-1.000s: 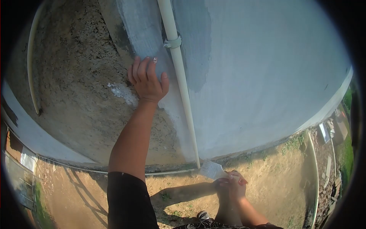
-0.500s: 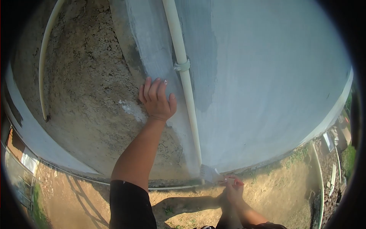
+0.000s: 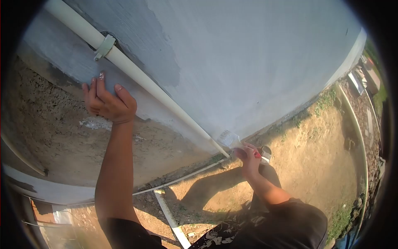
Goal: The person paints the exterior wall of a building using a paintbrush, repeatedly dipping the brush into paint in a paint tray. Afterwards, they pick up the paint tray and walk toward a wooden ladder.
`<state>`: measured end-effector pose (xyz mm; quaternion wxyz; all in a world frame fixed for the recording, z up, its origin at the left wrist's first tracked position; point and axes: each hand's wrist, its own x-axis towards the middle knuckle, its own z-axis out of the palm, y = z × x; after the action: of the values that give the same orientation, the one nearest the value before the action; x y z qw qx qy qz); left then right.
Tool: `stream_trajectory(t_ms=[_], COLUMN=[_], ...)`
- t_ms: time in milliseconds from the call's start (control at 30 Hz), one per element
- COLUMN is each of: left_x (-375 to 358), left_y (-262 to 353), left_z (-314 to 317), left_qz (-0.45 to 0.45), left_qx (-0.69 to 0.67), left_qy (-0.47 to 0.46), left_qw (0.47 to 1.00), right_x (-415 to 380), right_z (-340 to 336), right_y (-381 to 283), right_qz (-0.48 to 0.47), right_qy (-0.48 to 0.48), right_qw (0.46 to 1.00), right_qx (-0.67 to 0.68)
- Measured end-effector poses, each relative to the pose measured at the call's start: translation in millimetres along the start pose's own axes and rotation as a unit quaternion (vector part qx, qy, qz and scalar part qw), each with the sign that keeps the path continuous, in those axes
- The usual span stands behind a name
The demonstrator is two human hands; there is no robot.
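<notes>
My left hand (image 3: 108,99) is at the wall (image 3: 232,54), below the pale pipe (image 3: 145,85) and its clamp (image 3: 105,47). Its fingers are apart and loosely bent, empty, with a white paint mark on one fingertip. Low on the right, my right hand (image 3: 250,159) is closed around the red handle of a flat paintbrush (image 3: 228,139). The whitish brush head is at the foot of the grey-painted wall, just right of the pipe's lower end. Some of the handle is hidden by my fingers.
Bare, rough wall (image 3: 45,112) lies left of the painted strip. A second pipe (image 3: 25,155) curves at far left. A white bar (image 3: 172,220) lies on the sandy ground (image 3: 306,166), which has shadows across it. Rubble (image 3: 369,124) lies at far right.
My view has turned, so the pipe now slants across it. The left hand's fingers are more bent. The paintbrush in my right hand has moved from the pipe's foot to its right side.
</notes>
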<state>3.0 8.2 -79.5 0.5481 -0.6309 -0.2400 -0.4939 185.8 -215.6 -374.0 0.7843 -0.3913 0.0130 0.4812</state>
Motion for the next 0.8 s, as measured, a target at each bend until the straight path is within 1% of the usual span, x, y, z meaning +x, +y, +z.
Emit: stream_trajectory(t_ms=[67,133,167,233,300,367,400,433,533,567,633,800], left_x=[-0.9,-5.1,-4.6,-2.6,-3.9,-4.0,-4.2,-5.2,-6.4,-6.3,-6.6,-7.2], left_y=[-2.4,-4.8,-4.7,-4.0,-5.5,-9.7,-12.4,-15.0,-19.0,-18.9,-18.4,-22.8], left_z=[6.7,8.7,8.8,6.0,6.7,7.6,8.1,9.1,10.9,10.7,10.3,12.9], left_qz=[0.004,0.009,0.012,0.042,0.042,0.059,0.065,0.067,0.096,0.096,0.081,0.085], left_qx=[-0.012,-0.034,-0.045,0.020,0.016,0.032,0.016,0.010,0.026,0.022,0.019,-0.006], left_qy=[-0.003,0.003,-0.006,-0.017,-0.021,-0.015,-0.023,-0.026,-0.020,-0.023,-0.017,0.004], left_qw=[1.000,0.999,0.999,0.999,0.999,0.998,0.997,0.997,0.995,0.995,0.996,0.996], right_x=[12.9,16.2,20.5,29.7,34.6,38.3,38.8,39.9,41.9,42.2,43.3,49.1], right_z=[-10.7,-20.6,-25.1,-29.7,-30.5,-32.8,-33.0,-34.0,-42.6,-46.9,-55.4,-74.6], right_y=[18.8,35.2,43.4,55.0,64.3,76.2,80.3,83.1,90.9,92.1,90.2,82.2], right_qz=[0.010,-0.018,-0.012,-0.027,-0.021,-0.042,-0.042,-0.039,-0.020,-0.020,0.011,0.009], right_qy=[0.025,0.045,0.058,0.077,0.087,0.091,0.093,0.100,0.078,0.083,0.061,0.098], right_qw=[1.000,0.999,0.998,0.997,0.996,0.995,0.995,0.994,0.997,0.996,0.998,0.995], right_qx=[0.004,-0.004,-0.001,0.012,0.009,-0.024,-0.020,-0.019,0.015,0.015,0.024,0.009])
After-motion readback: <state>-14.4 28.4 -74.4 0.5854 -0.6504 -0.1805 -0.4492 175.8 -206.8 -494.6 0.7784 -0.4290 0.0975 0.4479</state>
